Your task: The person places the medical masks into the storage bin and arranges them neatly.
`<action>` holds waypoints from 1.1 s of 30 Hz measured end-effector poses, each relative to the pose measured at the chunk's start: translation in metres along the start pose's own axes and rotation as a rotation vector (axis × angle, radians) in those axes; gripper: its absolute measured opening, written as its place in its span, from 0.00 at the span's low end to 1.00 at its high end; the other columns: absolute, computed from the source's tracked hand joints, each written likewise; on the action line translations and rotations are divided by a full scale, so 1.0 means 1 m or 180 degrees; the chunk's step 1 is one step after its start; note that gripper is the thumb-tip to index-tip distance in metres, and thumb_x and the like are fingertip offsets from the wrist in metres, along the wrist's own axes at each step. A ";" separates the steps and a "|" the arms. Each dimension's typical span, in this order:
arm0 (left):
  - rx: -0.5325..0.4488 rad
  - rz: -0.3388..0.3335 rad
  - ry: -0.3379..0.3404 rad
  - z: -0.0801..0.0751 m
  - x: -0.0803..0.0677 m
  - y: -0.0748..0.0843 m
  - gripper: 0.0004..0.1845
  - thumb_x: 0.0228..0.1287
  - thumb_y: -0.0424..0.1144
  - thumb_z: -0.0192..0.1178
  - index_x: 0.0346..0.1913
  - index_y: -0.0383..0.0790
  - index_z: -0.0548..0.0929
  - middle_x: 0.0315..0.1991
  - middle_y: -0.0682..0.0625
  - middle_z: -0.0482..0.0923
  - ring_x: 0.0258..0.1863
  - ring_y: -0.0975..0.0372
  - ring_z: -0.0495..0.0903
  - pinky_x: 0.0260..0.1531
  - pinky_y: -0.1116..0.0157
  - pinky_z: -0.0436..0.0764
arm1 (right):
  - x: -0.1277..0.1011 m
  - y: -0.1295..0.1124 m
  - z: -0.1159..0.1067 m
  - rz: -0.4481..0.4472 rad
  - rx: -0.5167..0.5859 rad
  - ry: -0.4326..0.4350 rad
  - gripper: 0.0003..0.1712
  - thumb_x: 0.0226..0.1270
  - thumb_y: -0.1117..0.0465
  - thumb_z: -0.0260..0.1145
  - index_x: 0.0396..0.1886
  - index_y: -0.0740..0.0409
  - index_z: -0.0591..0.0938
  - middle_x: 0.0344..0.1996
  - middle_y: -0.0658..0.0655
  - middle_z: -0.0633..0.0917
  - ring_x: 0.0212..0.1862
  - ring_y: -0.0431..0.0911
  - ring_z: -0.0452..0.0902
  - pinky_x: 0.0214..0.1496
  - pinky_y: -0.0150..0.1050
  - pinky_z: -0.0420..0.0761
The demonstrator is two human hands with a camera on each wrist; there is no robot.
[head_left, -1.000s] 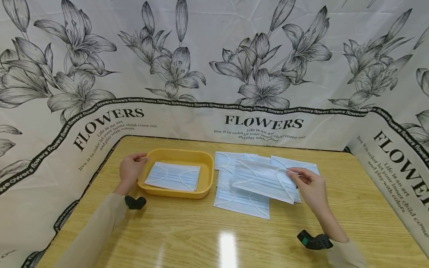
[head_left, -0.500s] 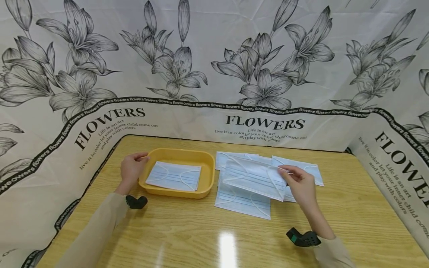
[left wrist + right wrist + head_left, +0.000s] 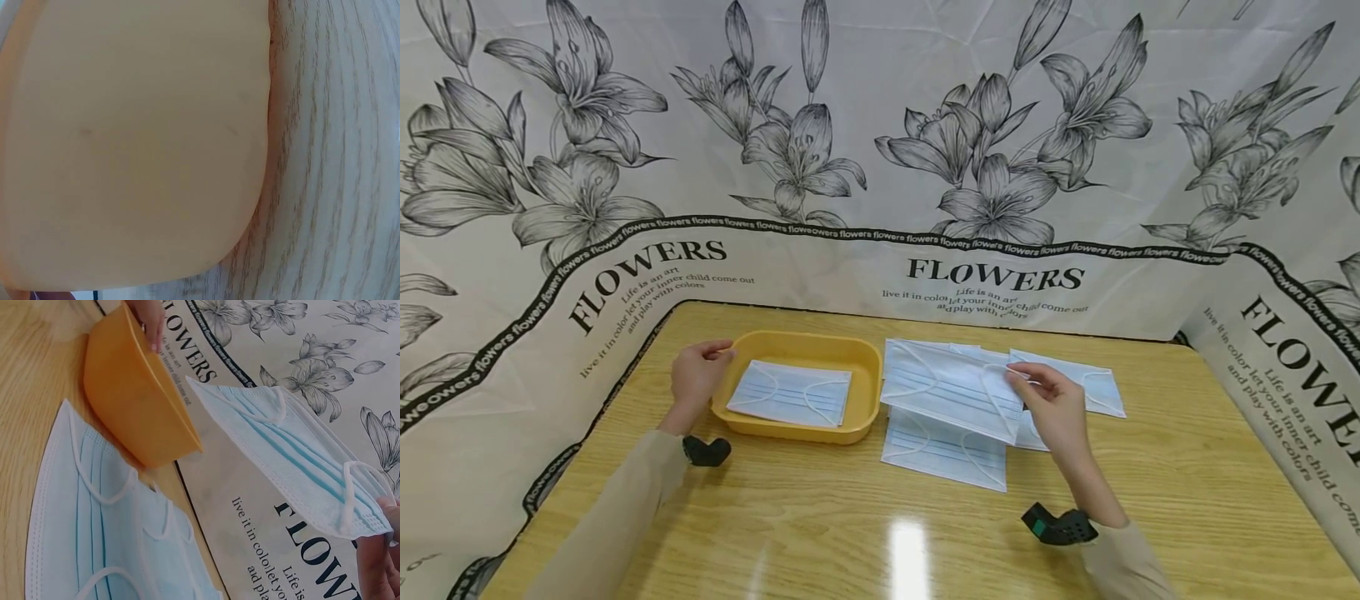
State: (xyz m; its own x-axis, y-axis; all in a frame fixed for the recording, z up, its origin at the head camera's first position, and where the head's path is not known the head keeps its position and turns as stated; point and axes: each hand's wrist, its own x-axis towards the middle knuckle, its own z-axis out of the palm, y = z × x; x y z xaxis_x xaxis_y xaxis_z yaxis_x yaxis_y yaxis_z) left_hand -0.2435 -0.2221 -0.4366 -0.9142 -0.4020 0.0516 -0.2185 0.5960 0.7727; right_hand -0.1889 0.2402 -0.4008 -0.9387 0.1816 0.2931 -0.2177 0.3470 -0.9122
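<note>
My right hand [image 3: 1051, 408] pinches a light blue face mask [image 3: 955, 387] by its right edge, thumb and fingers at the corner. In the right wrist view the held mask [image 3: 294, 456] hangs in the air above other masks [image 3: 106, 531]. My left hand [image 3: 696, 379] grips the left rim of a yellow plastic tray [image 3: 801, 433], with thumb and fingers over the edge. Inside the tray lies a face mask [image 3: 790, 392], flat, with its white ear loops up. The tray wall [image 3: 144, 137] fills most of the left wrist view.
Several more masks lie overlapping right of the tray, one nearest the front [image 3: 943, 454] and one at the right [image 3: 1101, 387]. They rest on a wood-grain table [image 3: 820, 517]. A flower-printed cloth [image 3: 827, 283] stands behind it and along both sides.
My right hand has carried the pinched mask leftward, close to the tray's right side, uncovering the mask at the right. The left hand stays on the tray's rim.
</note>
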 end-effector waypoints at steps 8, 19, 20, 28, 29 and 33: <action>-0.0008 0.0085 0.0010 -0.001 -0.001 0.001 0.17 0.66 0.44 0.60 0.51 0.38 0.85 0.41 0.38 0.84 0.34 0.53 0.81 0.24 0.70 0.73 | 0.002 -0.006 0.013 0.0020 0.0193 -0.0054 0.14 0.64 0.62 0.67 0.44 0.69 0.83 0.29 0.33 0.84 0.26 0.30 0.78 0.28 0.26 0.76; -0.0044 0.0046 -0.0007 -0.001 -0.002 0.000 0.17 0.67 0.44 0.60 0.51 0.38 0.85 0.43 0.38 0.85 0.37 0.52 0.82 0.25 0.70 0.73 | 0.005 -0.013 0.038 0.0050 0.0417 -0.0125 0.13 0.63 0.65 0.67 0.44 0.70 0.83 0.29 0.34 0.84 0.25 0.30 0.78 0.27 0.26 0.75; -0.0049 0.0055 -0.0007 -0.001 -0.002 0.000 0.17 0.67 0.44 0.60 0.51 0.38 0.85 0.42 0.38 0.84 0.36 0.52 0.82 0.25 0.70 0.73 | 0.005 -0.014 0.040 0.0064 0.0446 -0.0133 0.13 0.63 0.65 0.67 0.44 0.70 0.83 0.29 0.34 0.84 0.25 0.30 0.78 0.27 0.26 0.75; -0.0050 0.0070 0.0003 -0.001 -0.002 0.001 0.16 0.67 0.44 0.60 0.51 0.38 0.85 0.41 0.38 0.84 0.35 0.53 0.82 0.25 0.69 0.73 | 0.003 -0.019 0.062 0.0047 0.0596 -0.0309 0.13 0.63 0.65 0.68 0.43 0.70 0.83 0.27 0.35 0.85 0.25 0.31 0.78 0.27 0.27 0.75; -0.0046 0.0061 0.0009 -0.001 -0.002 0.001 0.16 0.67 0.44 0.60 0.51 0.38 0.85 0.42 0.38 0.84 0.36 0.53 0.82 0.25 0.70 0.73 | 0.003 -0.020 0.065 0.0045 0.0613 -0.0330 0.13 0.63 0.64 0.68 0.43 0.70 0.83 0.27 0.36 0.85 0.25 0.31 0.78 0.27 0.27 0.75; -0.0048 0.0041 0.0010 -0.001 -0.003 0.002 0.16 0.67 0.44 0.60 0.51 0.38 0.85 0.42 0.38 0.85 0.36 0.52 0.82 0.26 0.70 0.72 | 0.003 -0.021 0.074 0.0037 0.0663 -0.0384 0.13 0.63 0.64 0.68 0.43 0.69 0.84 0.27 0.37 0.85 0.23 0.32 0.77 0.26 0.27 0.74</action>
State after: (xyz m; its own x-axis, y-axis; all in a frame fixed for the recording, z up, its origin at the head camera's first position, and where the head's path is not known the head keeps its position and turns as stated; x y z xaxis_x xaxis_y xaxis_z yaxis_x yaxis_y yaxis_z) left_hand -0.2411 -0.2209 -0.4343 -0.9158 -0.3965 0.0635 -0.2015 0.5906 0.7814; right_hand -0.2067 0.1657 -0.4024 -0.9639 0.0689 0.2572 -0.2453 0.1459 -0.9584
